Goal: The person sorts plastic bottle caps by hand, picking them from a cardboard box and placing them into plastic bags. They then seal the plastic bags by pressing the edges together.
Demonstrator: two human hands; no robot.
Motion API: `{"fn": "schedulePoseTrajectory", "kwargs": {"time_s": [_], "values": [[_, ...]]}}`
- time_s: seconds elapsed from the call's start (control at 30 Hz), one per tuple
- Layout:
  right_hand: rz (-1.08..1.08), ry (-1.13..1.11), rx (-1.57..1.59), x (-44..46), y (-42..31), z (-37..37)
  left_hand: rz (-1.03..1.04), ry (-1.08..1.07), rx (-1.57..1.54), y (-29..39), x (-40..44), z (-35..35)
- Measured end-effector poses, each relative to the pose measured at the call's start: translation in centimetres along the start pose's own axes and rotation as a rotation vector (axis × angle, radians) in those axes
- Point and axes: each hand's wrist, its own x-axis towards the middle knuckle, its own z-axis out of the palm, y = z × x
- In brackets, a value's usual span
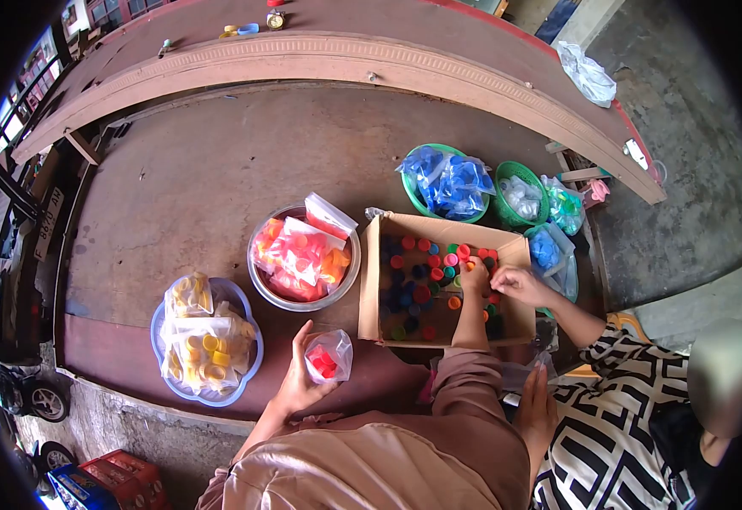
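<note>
My left hand is wrapped around a clear plastic bag that holds red bottle caps. My right hand reaches into a cardboard box of loose bottle caps in red, blue, green and orange. Its fingers are closed among the caps, and what they grip is hidden. Beside it, a co-worker's hand is over the box's right side. The co-worker's other hand is by a clear bag near my right sleeve.
A metal bowl has bags of red and orange caps; a lavender basin has bags of yellow caps. Green baskets with bagged blue and clear items stand behind the box. A raised wooden ledge borders the table's far side. The co-worker sits close at right.
</note>
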Motion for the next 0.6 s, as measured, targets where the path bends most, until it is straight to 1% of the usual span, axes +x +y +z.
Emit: {"fn": "schedulePoseTrajectory", "kwargs": {"time_s": [0.03, 0.1, 0.13, 0.17, 0.2, 0.23, 0.3, 0.37, 0.4, 0.53, 0.6], "values": [[-0.138, -0.056, 0.109, 0.9, -0.2, -2.9, -0.005, 0.001, -0.004, 0.1, 0.0, 0.1], [-0.470, -0.304, 0.344, 3.0, -1.3, -9.7, -0.009, 0.002, -0.005, 0.1, 0.1, 0.1], [-0.623, -0.469, 0.425, 4.1, -2.0, -11.6, -0.010, 0.003, -0.003, 0.1, 0.1, 0.2], [-0.734, -0.619, 0.475, 5.0, -2.6, -12.2, -0.011, 0.003, -0.001, 0.1, 0.1, 0.2], [-0.818, -0.753, 0.505, 5.9, -2.9, -11.2, -0.008, -0.001, -0.006, 0.1, 0.1, 0.2], [-0.854, -0.881, 0.546, 6.5, -2.7, -8.9, -0.007, -0.005, -0.012, 0.1, 0.1, 0.2], [-0.800, -0.957, 0.425, 6.0, -7.0, -8.7, -0.006, -0.007, -0.021, 0.1, 0.1, 0.2], [-0.957, -0.907, 0.313, 5.9, -7.1, -6.2, 0.000, 0.002, -0.024, 0.1, 0.2, 0.2], [-0.940, -0.958, 0.214, 5.9, -7.7, -5.4, -0.001, -0.001, -0.023, 0.1, 0.2, 0.1], [-0.919, -1.007, 0.010, 5.8, -9.1, -4.3, 0.004, -0.006, -0.020, 0.1, 0.1, 0.1], [-0.926, -0.952, 0.183, 6.5, -9.3, -5.6, 0.009, -0.002, -0.019, 0.1, 0.1, 0.1]]}}
